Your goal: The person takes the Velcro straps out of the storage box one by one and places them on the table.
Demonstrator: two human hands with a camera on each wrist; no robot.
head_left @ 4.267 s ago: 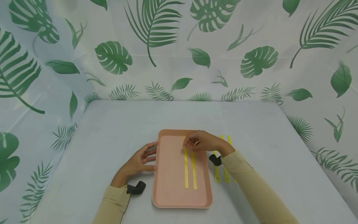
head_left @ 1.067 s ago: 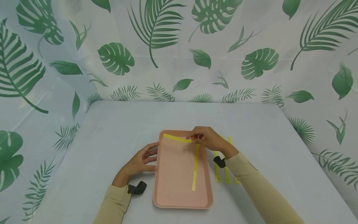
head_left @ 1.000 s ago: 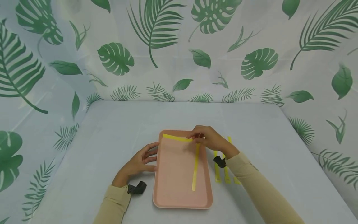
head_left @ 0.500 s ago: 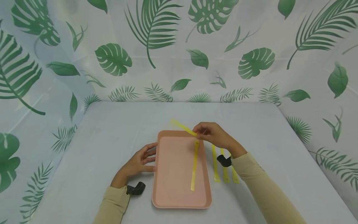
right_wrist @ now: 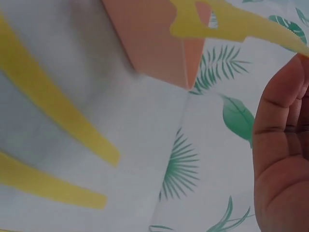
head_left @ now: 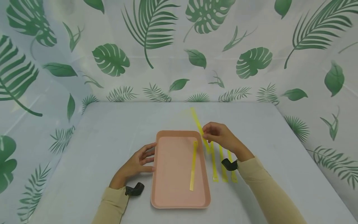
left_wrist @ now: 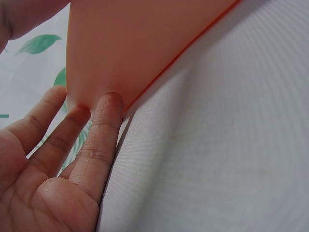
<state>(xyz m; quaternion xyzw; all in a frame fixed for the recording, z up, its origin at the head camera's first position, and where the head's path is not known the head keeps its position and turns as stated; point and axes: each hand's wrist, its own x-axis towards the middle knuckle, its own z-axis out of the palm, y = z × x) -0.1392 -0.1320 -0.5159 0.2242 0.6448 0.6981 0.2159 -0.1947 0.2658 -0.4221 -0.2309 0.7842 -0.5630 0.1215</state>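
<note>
My right hand (head_left: 221, 135) pinches a thin yellow plastic strip (head_left: 196, 119) in the air just beyond the tray's right rim. In the right wrist view, that strip's end (right_wrist: 222, 21) is wider and notched, with a hole through it. A second yellow strip (head_left: 193, 168) lies lengthwise on the right side of the pink tray (head_left: 173, 171). At the tray's left side, my left hand (head_left: 135, 163) rests with spread fingers touching the rim. The left wrist view has its fingertips (left_wrist: 110, 104) against the tray's outer wall (left_wrist: 130, 43).
Three more yellow strips (head_left: 214, 165) lie side by side on the white table (head_left: 126, 124), right of the tray and partly under the right hand. A leaf-printed cloth (head_left: 167, 71) hangs behind and along both sides.
Two strips lay in the tray at first. My right hand has lifted one out and carried it right past the rim, its far end swinging up. The left hand stays at the tray.
</note>
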